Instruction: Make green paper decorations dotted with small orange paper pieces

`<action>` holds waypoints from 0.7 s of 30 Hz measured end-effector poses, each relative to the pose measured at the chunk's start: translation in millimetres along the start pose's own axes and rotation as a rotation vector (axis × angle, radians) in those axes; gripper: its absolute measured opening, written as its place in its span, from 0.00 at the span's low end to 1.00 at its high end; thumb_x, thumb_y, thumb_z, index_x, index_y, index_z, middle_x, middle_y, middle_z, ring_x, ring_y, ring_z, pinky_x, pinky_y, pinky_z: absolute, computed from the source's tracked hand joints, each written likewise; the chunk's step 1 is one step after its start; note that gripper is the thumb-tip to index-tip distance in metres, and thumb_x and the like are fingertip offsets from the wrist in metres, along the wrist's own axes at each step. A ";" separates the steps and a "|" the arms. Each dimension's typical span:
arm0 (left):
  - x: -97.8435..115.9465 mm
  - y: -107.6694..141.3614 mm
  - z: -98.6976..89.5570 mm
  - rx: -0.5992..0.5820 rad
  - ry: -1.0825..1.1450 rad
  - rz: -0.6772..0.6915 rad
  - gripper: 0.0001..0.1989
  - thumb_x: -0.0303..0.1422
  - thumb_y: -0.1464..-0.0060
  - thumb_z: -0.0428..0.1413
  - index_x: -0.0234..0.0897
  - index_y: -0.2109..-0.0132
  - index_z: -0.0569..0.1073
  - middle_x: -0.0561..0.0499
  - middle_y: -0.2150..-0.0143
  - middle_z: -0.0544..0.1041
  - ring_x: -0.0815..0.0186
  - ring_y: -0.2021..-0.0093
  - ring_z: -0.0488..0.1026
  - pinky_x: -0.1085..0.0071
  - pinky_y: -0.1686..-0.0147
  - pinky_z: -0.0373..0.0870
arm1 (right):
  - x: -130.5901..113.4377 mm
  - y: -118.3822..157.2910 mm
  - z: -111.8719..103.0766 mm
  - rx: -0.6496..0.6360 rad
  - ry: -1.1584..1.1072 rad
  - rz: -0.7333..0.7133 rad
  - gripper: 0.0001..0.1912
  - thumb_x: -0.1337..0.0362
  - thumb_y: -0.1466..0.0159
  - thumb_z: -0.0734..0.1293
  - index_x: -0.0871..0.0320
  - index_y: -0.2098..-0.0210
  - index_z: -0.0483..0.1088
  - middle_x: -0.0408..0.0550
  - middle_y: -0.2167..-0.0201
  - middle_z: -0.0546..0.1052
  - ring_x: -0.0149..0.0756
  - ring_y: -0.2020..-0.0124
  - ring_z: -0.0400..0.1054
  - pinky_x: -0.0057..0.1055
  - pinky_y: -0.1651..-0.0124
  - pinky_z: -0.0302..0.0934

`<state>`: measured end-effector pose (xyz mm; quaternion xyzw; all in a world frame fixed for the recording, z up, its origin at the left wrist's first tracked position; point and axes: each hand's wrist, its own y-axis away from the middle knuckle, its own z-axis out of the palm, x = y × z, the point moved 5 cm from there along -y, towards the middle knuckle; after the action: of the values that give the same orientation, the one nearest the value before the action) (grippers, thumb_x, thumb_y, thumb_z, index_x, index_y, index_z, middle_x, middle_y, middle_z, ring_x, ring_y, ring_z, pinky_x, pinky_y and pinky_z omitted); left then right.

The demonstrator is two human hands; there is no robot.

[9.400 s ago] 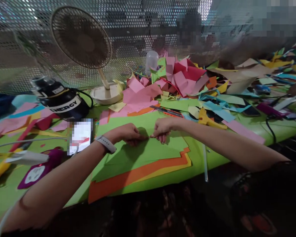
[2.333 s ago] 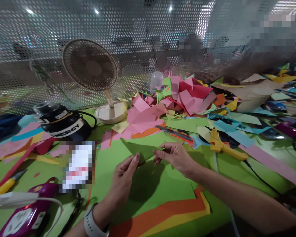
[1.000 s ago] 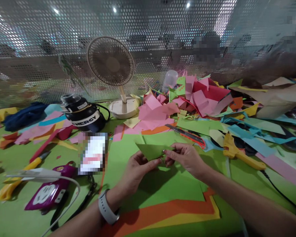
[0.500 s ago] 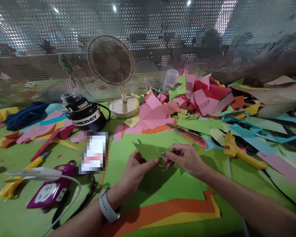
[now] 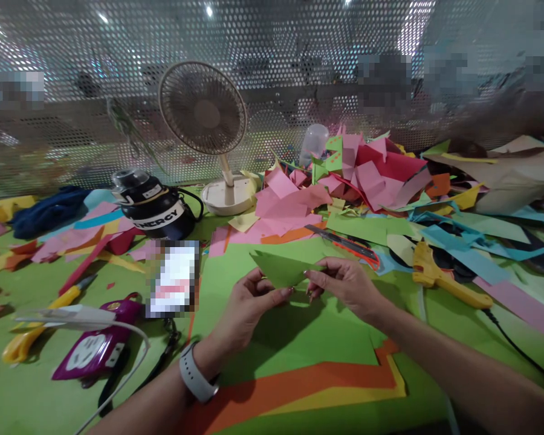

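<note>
A piece of green paper, pointed at its left end, is held up between my two hands above larger green sheets. My left hand, with a pale watch on the wrist, pinches its lower edge between thumb and fingers. At the paper's right end, my right hand grips it between thumb and bent fingers. The undersides of the fingers are partly hidden. Orange paper and yellow paper stick out from below the green sheets.
Beyond the hands lie a box cutter and a heap of paper scraps. A yellow glue gun is on the right. To the left are a phone, a purple device, a black bottle and a fan.
The green paper has tilted, so its pointed left end stands a little higher. Both hands keep hold of it and have shifted only slightly.
</note>
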<state>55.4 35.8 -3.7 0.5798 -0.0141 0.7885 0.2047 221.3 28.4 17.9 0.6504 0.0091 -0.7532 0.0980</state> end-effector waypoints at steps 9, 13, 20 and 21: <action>-0.8 1.0 4.0 -0.022 -0.008 0.018 0.16 0.28 0.60 0.68 0.35 0.60 0.76 0.54 0.74 0.78 0.71 0.73 0.72 0.76 0.70 0.68 | 12.1 0.4 3.4 -0.044 0.055 0.049 0.18 0.56 0.53 0.76 0.61 0.69 0.73 0.40 0.81 0.74 0.27 0.81 0.68 0.22 0.79 0.60; -1.9 1.3 3.4 -0.003 -0.017 -0.016 0.17 0.27 0.61 0.68 0.34 0.60 0.76 0.54 0.75 0.78 0.71 0.74 0.72 0.76 0.70 0.68 | 12.8 0.3 3.0 -0.042 0.077 0.042 0.16 0.55 0.52 0.76 0.60 0.72 0.72 0.40 0.82 0.74 0.27 0.81 0.69 0.23 0.78 0.61; -6.2 0.5 -0.4 0.026 0.012 -0.101 0.17 0.28 0.62 0.69 0.33 0.62 0.75 0.54 0.75 0.78 0.71 0.75 0.74 0.76 0.69 0.69 | 12.4 -0.5 2.9 -0.065 0.041 0.053 0.17 0.55 0.53 0.76 0.60 0.73 0.71 0.40 0.82 0.75 0.27 0.80 0.70 0.24 0.74 0.66; -6.6 0.0 -0.6 0.029 0.025 -0.115 0.18 0.28 0.62 0.69 0.33 0.62 0.75 0.53 0.75 0.79 0.71 0.74 0.74 0.76 0.68 0.69 | 12.4 -0.8 2.5 -0.061 0.048 0.057 0.16 0.55 0.52 0.75 0.60 0.75 0.70 0.40 0.83 0.75 0.27 0.81 0.69 0.24 0.75 0.65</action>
<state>56.5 34.0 -9.9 0.5728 0.0330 0.7827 0.2414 217.1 27.1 6.0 0.6650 0.0162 -0.7336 0.1390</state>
